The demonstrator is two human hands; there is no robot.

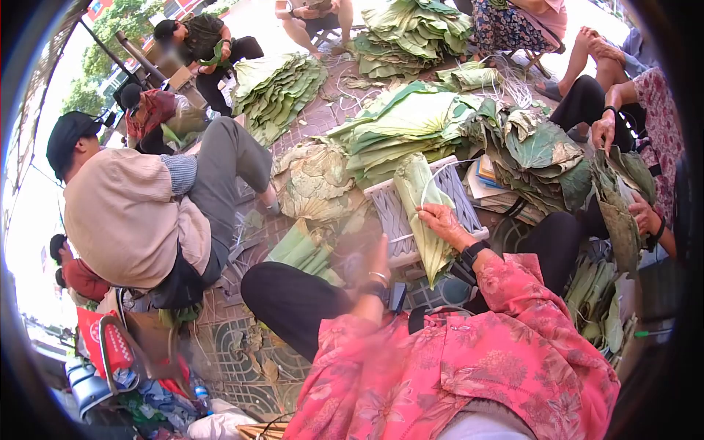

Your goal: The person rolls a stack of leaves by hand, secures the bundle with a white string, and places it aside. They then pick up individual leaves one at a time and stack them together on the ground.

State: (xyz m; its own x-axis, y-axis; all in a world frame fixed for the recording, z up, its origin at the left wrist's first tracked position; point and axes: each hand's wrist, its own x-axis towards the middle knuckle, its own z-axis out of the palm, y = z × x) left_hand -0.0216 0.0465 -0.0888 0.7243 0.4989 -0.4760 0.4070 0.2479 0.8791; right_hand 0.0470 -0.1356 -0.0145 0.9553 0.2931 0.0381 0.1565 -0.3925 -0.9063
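A rolled bundle of large green leaves (pixel 420 187) lies lengthwise on a small folding stool (pixel 379 196) with grey webbing, in front of my knees. Around its upper part runs a white string (pixel 438 172), which leads down to my right hand (pixel 445 224). The fingers of that hand are closed on the string and rest against the bundle's right side. My left hand (pixel 375 262) is raised left of the stool, smeared by motion, so its fingers cannot be made out. More folded green leaves (pixel 302 249) lie on the ground beyond my left knee.
Large leaf stacks stand on the paving: a green pile (pixel 403 128), a dry brown pile (pixel 312 180) and a dark pile (pixel 543 150). A seated person (pixel 132 213) is close at left. At right, another person's hand (pixel 645 216) holds leaves. A metal-framed chair (pixel 150 341) stands lower left.
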